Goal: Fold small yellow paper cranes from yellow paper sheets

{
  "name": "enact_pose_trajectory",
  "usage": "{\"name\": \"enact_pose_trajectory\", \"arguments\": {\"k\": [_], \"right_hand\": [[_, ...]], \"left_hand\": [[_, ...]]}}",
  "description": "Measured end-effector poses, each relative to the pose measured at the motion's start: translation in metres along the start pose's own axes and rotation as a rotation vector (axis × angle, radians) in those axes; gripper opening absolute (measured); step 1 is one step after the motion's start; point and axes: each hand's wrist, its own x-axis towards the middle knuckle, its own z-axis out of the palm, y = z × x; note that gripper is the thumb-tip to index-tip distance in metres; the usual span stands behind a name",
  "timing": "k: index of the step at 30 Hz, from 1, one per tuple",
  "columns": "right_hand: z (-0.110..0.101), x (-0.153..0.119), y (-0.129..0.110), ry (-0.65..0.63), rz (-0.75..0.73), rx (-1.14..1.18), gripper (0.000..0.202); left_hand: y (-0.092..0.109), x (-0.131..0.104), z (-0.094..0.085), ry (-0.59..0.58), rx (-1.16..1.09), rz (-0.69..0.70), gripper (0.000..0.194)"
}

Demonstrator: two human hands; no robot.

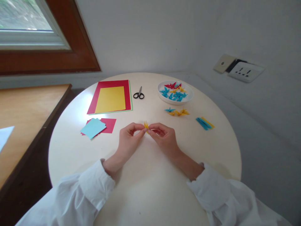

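Note:
A small folded yellow paper piece (146,125) is pinched between both hands above the middle of the round table. My left hand (129,138) grips its left side with thumb and forefinger. From the right, my right hand (166,138) pinches the same piece, the fingertips of both hands nearly touching. Two narrow points of the paper stick up; its lower part is mostly hidden by my fingers. Beyond my right hand lie a few folded cranes, a blue one (169,110) and yellow ones (182,112). Behind them, a white round dish (160,97) holds several red, yellow and blue cranes.
Black-handled scissors (138,95) lie near the far edge. Large red and yellow sheets (111,99) are stacked at the back left, with light blue and red squares (93,128) nearer. Folded blue and yellow strips (204,123) rest at the right. A wooden table (30,106) stands left.

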Motion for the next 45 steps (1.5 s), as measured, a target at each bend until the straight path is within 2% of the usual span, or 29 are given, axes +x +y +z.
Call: {"name": "enact_pose_trajectory", "arguments": {"k": [8,17,24,28,38,45], "right_hand": [[-0.0019,0.0014,-0.0025,-0.013,0.072,-0.007,0.009],[-0.0016,0.0012,-0.0024,-0.053,0.118,0.006,0.011],[0.0,0.0023,0.0002,-0.003,0.148,0.094,0.016],[-0.0009,0.0029,-0.0003,-0.074,0.173,0.076,0.015],[-0.0017,0.0013,0.0003,-0.074,0.124,-0.025,0.012],[-0.0007,-0.0005,-0.0001,-0.093,0.1,-0.055,0.017]], "left_hand": [[0.0046,0.0001,0.0012,-0.032,-0.069,-0.022,0.017],[0.0023,0.0007,0.001,-0.055,-0.036,0.02,0.016],[0.0008,0.001,0.0003,-0.065,-0.006,0.03,0.018],[-0.0011,0.0011,-0.0003,-0.075,-0.025,0.018,0.02],[0.0012,0.0016,0.0002,-0.103,-0.076,-0.028,0.017],[0.0035,0.0,-0.0007,-0.102,-0.021,-0.058,0.015]]}}
